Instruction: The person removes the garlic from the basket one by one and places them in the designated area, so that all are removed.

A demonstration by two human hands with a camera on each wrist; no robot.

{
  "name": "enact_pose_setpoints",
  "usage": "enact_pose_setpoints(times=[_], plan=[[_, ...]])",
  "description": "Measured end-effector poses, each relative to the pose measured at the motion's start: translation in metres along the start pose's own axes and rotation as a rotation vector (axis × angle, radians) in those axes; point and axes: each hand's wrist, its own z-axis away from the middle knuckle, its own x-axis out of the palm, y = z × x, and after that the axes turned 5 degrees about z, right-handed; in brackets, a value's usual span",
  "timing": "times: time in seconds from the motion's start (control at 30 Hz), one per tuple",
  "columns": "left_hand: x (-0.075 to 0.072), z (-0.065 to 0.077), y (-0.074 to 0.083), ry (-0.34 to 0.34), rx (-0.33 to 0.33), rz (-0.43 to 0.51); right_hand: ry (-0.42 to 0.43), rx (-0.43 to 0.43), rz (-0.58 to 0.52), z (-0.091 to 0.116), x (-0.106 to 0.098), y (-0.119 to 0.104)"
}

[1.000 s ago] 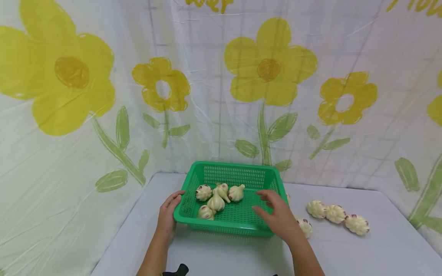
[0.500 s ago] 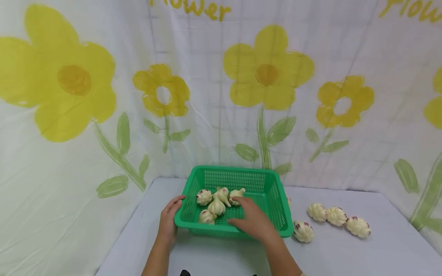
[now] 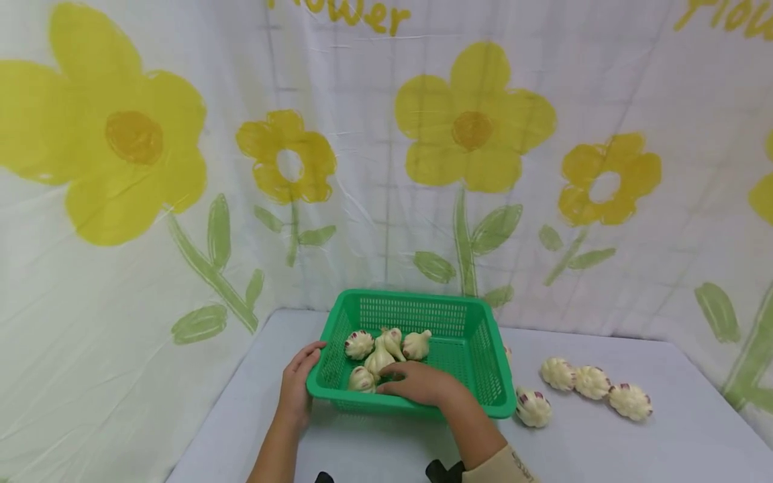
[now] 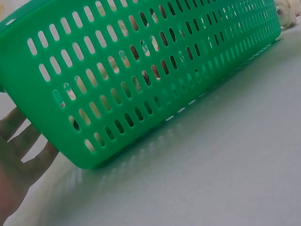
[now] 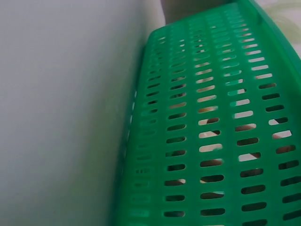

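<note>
A green plastic basket (image 3: 417,310) with slotted walls holds several garlic bulbs, cream with purplish marks, bunched in its left half. My left hand (image 3: 297,386) rests against the basket's left end, its fingers (image 4: 38,157) fairly straight along the outer wall in the left wrist view. Over the front rim reaches my right hand (image 3: 425,382), thumb and fingers spread a little beside the front-left garlic bulb (image 3: 361,380) and below the middle garlic bulb (image 3: 378,359). The fingertips are partly hidden among the bulbs. Only the basket's outer wall (image 5: 188,127) shows in the right wrist view.
Right of the basket, a garlic bulb (image 3: 534,407) lies near its front corner. Three touching bulbs (image 3: 592,382) form a row farther right, and another (image 3: 507,352) peeks past the basket's side. A flower-printed curtain (image 3: 362,235) hangs behind the white table (image 3: 362,449).
My right hand has moved left and down inside the basket, from its right half past the right-hand bulb to the front-left bulbs. My left hand has stayed at the basket's left end.
</note>
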Motion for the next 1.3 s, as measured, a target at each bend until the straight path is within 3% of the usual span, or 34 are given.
enact_pose_setpoints(times=[0.23,0.43,0.5,0.73,0.83,1.07,1.3], plan=[[0.000,0.000,0.001,-0.004,0.000,0.015,0.069,-0.054,0.036,-0.003,0.001,-0.001],[0.000,0.002,0.002,0.000,-0.009,0.007,0.314,-0.089,0.191,-0.016,0.012,-0.011],[0.000,0.002,0.003,0.001,-0.008,0.010,0.331,-0.065,0.241,-0.021,0.014,-0.016],[0.002,0.001,0.004,0.002,-0.010,0.007,0.088,-0.009,0.194,-0.025,0.011,-0.025],[0.002,0.000,0.004,-0.003,-0.015,0.002,0.037,-0.018,0.175,-0.023,0.009,-0.025],[0.001,-0.002,0.002,-0.008,-0.011,0.002,0.041,-0.001,0.179,-0.023,0.008,-0.022],[0.000,-0.002,0.000,-0.008,0.009,0.018,0.055,0.080,0.139,-0.024,0.011,-0.019]])
